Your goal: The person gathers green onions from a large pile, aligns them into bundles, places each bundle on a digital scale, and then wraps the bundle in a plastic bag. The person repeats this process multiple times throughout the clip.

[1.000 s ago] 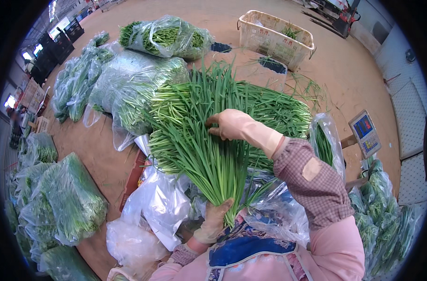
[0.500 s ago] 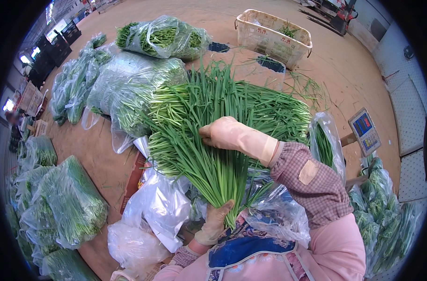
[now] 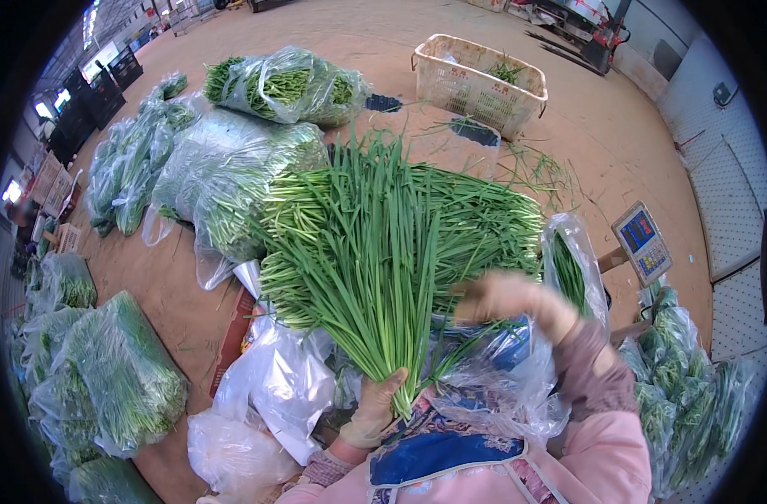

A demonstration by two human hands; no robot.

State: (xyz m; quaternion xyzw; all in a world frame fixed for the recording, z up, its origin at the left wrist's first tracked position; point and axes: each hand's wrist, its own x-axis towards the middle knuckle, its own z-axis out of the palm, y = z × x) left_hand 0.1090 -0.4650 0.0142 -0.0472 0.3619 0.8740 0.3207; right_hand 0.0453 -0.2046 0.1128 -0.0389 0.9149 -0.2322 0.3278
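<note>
A bunch of green garlic chives (image 3: 392,286) fans out upward from my gloved left hand (image 3: 375,412), which is closed round the pale stem ends. The leaves lie over a large pile of chives (image 3: 484,223), with stem ends showing at its left and right sides. To the right of the bunch is my gloved right hand (image 3: 518,302), apart from it and smeared by motion, so its fingers cannot be made out. Clear plastic (image 3: 509,395) lies crumpled under the right forearm, against my apron.
Wrapped chive bundles (image 3: 219,176) lie beyond the pile, with more bagged bundles (image 3: 135,370) at left and bagged greens (image 3: 677,378) at right. A digital scale display (image 3: 641,241) stands at right. A slatted plastic crate (image 3: 480,84) sits beyond. White plastic bags (image 3: 287,361) are near my left arm.
My right hand has come off the leaves of the bunch and moved right and toward me. My left hand keeps its hold on the stems. The whole view has shifted slightly.
</note>
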